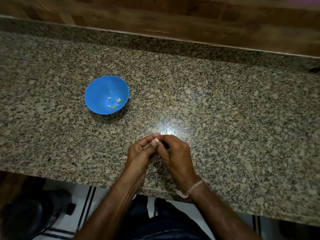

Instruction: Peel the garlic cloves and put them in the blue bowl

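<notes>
- Garlic clove [157, 140]: a pale speck pinched where the two hands' fingertips meet, above the counter and near its front edge. It is mostly covered, so I cannot tell how much skin is on it.
- Left hand [141, 150]: fingers curled, thumb and forefinger pinching the clove from its nine o'clock side.
- Right hand [175, 151]: fingers curled in, tips on the clove from three o'clock. I take this for the stripping hand.
- Step, as I read it: peeling, not yet the drop.
- To do it well, I'd have the left hold steady by the clove's ends. The right nail then catches skin at the tip and draws along the length.
- Roll the clove rather than squeeze it. Work low over the stone, so a slip does not send it past the six o'clock edge.
- Blue bowl [102, 84]: upright at ten o'clock from the hands, well apart. That makes a clear carry for the left.
- Peeled cloves [118, 100]: about five on the bowl's floor.
- Granite counter [233, 110]: a glare patch sits at twelve o'clock, just beyond the fingertips.
</notes>
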The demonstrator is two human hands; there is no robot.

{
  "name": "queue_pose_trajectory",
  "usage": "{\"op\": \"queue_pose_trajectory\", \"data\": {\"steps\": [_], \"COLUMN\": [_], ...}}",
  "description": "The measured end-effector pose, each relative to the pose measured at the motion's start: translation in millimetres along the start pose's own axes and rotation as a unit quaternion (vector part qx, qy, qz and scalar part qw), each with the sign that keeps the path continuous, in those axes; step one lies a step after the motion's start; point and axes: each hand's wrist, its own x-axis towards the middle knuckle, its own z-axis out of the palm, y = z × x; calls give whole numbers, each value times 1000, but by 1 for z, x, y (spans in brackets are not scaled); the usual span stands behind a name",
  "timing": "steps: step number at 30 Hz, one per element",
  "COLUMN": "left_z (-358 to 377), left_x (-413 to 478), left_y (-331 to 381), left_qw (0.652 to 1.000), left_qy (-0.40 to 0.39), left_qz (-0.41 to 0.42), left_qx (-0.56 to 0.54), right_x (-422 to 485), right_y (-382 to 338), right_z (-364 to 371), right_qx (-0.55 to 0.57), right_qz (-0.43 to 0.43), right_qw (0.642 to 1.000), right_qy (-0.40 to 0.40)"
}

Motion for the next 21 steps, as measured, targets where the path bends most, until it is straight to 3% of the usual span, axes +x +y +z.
{"op": "queue_pose_trajectory", "data": {"steps": [6, 15, 18, 21], "left_z": [-5, -9, -13, -21], "left_x": [-1, 4, 5, 7], "left_y": [-2, -3, -3, -3], "left_qw": [998, 993, 993, 997], "left_qy": [-2, 4, -7, 3], "left_qz": [-36, -94, -109, -59], "left_qx": [-49, -75, -44, 45], "right_x": [-1, -2, -3, -3], "right_y": [10, 20, 25, 27], "right_z": [4, 15, 16, 14], "right_qx": [154, 242, 224, 204], "right_qz": [95, 173, 189, 191], "right_qw": [983, 955, 956, 960], "right_qy": [2, -10, -18, -10]}}
